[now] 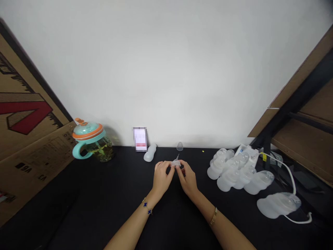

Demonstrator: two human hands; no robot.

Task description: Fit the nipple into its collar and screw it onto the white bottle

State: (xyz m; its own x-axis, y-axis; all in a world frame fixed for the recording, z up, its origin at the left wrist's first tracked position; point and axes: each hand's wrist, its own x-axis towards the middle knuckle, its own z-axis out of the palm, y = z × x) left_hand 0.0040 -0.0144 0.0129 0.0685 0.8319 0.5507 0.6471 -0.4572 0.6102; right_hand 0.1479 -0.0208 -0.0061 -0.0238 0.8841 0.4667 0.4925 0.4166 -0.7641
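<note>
Head view: small clear part (176, 164) pinched between left hand (161, 177), right hand (187, 178) fingertips.

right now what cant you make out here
- Small clear part, head view: too small, half covered by left hand and right hand.
- Card at the wall: face blurred out.
- Cardboard box: cut by the left edge.
- Tiny cap: too small to identify.

Head view, forward-down over black table (104, 208)
</note>
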